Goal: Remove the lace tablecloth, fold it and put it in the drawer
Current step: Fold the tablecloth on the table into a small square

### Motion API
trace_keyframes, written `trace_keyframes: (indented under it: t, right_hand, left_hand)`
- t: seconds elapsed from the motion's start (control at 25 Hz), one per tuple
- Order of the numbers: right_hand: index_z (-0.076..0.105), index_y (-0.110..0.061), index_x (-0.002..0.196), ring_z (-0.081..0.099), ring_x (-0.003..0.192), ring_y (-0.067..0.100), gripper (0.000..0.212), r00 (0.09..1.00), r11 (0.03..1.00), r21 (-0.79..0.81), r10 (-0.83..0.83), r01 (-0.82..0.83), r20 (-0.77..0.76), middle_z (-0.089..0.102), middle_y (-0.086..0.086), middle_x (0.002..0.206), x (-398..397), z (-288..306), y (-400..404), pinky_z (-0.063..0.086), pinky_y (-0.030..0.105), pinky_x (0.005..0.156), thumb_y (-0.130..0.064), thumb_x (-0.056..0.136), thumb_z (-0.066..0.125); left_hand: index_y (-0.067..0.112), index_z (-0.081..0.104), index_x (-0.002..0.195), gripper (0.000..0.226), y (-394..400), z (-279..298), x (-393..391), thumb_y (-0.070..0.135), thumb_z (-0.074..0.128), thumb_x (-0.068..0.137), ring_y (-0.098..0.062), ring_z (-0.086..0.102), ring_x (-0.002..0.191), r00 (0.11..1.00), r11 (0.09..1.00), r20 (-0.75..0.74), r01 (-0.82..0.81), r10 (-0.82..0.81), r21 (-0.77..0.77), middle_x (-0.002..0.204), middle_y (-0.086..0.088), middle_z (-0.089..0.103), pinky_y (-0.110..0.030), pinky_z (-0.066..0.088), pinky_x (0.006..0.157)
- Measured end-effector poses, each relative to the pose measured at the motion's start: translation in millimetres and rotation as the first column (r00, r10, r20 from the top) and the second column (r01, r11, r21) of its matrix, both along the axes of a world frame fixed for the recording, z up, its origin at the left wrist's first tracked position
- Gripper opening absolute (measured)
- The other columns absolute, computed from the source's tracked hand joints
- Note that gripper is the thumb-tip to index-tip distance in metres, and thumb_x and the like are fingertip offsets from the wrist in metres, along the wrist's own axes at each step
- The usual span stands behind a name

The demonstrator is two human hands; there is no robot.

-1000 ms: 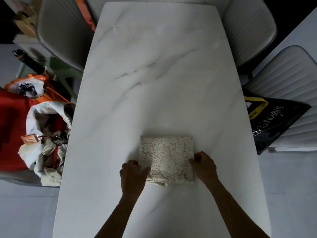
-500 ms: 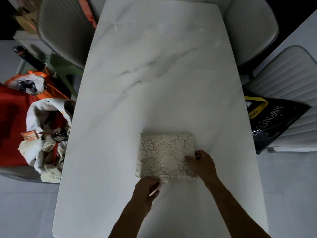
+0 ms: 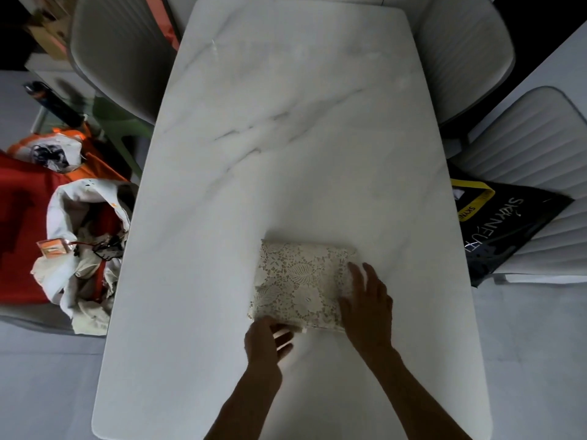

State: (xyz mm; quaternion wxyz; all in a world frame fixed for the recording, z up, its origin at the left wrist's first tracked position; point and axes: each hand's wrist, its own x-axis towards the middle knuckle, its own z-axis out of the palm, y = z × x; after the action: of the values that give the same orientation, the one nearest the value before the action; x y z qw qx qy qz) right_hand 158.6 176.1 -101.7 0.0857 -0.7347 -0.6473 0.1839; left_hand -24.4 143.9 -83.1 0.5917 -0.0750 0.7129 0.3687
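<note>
The cream lace tablecloth point(image 3: 298, 281) lies folded into a small thick rectangle on the white marble table point(image 3: 286, 138), near the front middle. My left hand point(image 3: 265, 341) is at its near left corner, palm turned up, fingers slid under the near edge. My right hand point(image 3: 368, 300) lies on the cloth's right edge with fingers straight, pressing it flat. No drawer is in view.
Grey chairs point(image 3: 117, 52) stand along both sides of the table. On the left a chair holds a white bag point(image 3: 76, 249) of cloths beside red fabric point(image 3: 19, 236). A black bag point(image 3: 502, 227) with yellow trim lies on a ribbed chair at the right.
My left hand went from the cloth's left side to its near edge, fingers now under it. My right hand uncurled and spread flat over the right edge.
</note>
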Motion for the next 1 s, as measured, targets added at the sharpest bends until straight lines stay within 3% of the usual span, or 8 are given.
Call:
trace_keyframes:
  t: [0.08,0.16,0.32,0.48,0.6,0.76,0.88,1.0]
  right_hand:
    - [0.032,-0.026,0.151,0.032,0.142,0.038,0.067,0.941,0.956,0.022,0.284,-0.293,0.181,0.028,0.011,0.159,-10.2,-5.7,-10.9,0.041,0.053,0.105,-0.026,0.090,0.058]
    - [0.038,-0.027,0.148,0.029,0.143,0.040,0.061,0.910,0.931,-0.039,0.362,-0.362,0.201,0.029,0.010,0.158,-16.5,-11.1,-17.3,0.038,0.060,0.105,-0.029,0.091,0.058]
    - [0.046,-0.034,0.140,0.009,0.150,0.033,0.048,0.968,0.958,-0.168,0.246,-0.234,0.053,0.015,0.000,0.163,-22.2,-13.9,-5.3,0.028,0.061,0.112,-0.036,0.093,0.052]
    - [0.054,-0.029,0.132,0.028,0.142,0.029,0.047,0.986,0.969,-0.224,-0.129,0.102,-0.107,0.013,0.003,0.162,-19.1,-7.7,7.9,0.042,0.041,0.103,-0.030,0.086,0.062]
    - [0.057,-0.027,0.125,0.060,0.099,0.026,0.043,0.885,0.894,-0.345,-0.384,0.286,-0.263,0.040,0.007,0.145,0.2,8.9,11.9,0.050,0.029,0.079,-0.017,0.084,0.066]
    - [0.072,-0.017,0.104,0.053,0.046,0.020,0.039,0.557,0.756,-0.579,-0.634,0.305,-0.536,0.063,0.011,0.070,26.2,51.7,11.0,0.043,0.028,0.038,0.007,0.082,0.051]
    - [0.079,-0.023,0.090,0.061,0.071,0.024,0.047,0.389,0.767,-0.570,-0.642,0.296,-0.661,0.069,0.008,0.085,45.9,90.0,12.2,0.050,0.033,0.059,0.009,0.083,0.046]
    - [0.078,-0.026,0.096,0.067,0.096,0.026,0.041,0.312,0.839,-0.519,-0.542,0.162,-0.780,0.071,-0.003,0.108,57.1,124.6,13.6,0.057,0.044,0.078,0.004,0.087,0.051]
  left_hand:
    - [0.022,0.050,0.111,0.020,-2.6,-0.2,-16.8,0.019,0.056,0.092,-0.031,0.061,0.093,0.922,0.991,-0.377,0.118,-0.084,0.066,0.111,-0.016,0.062,-0.043,0.051,0.077]
    - [0.025,0.044,0.128,0.040,5.7,-0.9,-25.2,0.029,0.060,0.092,-0.032,0.051,0.116,0.663,0.877,-0.683,0.476,-0.307,0.068,0.132,-0.010,0.052,-0.050,0.046,0.094]
    - [0.016,0.030,0.146,0.072,39.2,-10.7,-30.2,0.027,0.068,0.085,-0.034,0.043,0.119,0.236,0.530,-0.752,0.830,-0.615,-0.173,0.138,-0.011,0.044,-0.046,0.042,0.097]
    - [0.012,0.057,0.117,0.057,70.4,-9.6,-48.4,0.005,0.080,0.065,-0.027,0.066,0.096,0.619,0.672,-0.372,0.740,-0.691,-0.017,0.111,-0.008,0.068,-0.041,0.060,0.081]
    - [0.022,0.059,0.098,0.032,70.0,8.7,-48.4,0.015,0.070,0.069,-0.025,0.067,0.091,0.678,0.691,-0.313,0.718,-0.665,0.087,0.099,-0.006,0.069,-0.048,0.059,0.081]
    - [0.043,0.049,0.115,0.048,46.0,48.5,-40.6,0.017,0.067,0.079,-0.013,0.070,0.071,0.757,0.701,-0.281,0.653,-0.590,0.287,0.088,-0.005,0.074,-0.027,0.056,0.059]
    - [0.066,0.038,0.127,0.074,34.2,88.4,-40.5,0.013,0.068,0.085,-0.013,0.073,0.091,0.767,0.633,-0.280,0.637,-0.577,0.440,0.101,0.003,0.076,-0.024,0.058,0.067]
    - [0.045,0.056,0.130,0.066,15.1,131.2,-31.7,0.007,0.069,0.077,-0.018,0.064,0.115,0.800,0.589,-0.307,0.592,-0.516,0.550,0.126,0.004,0.068,-0.036,0.056,0.089]
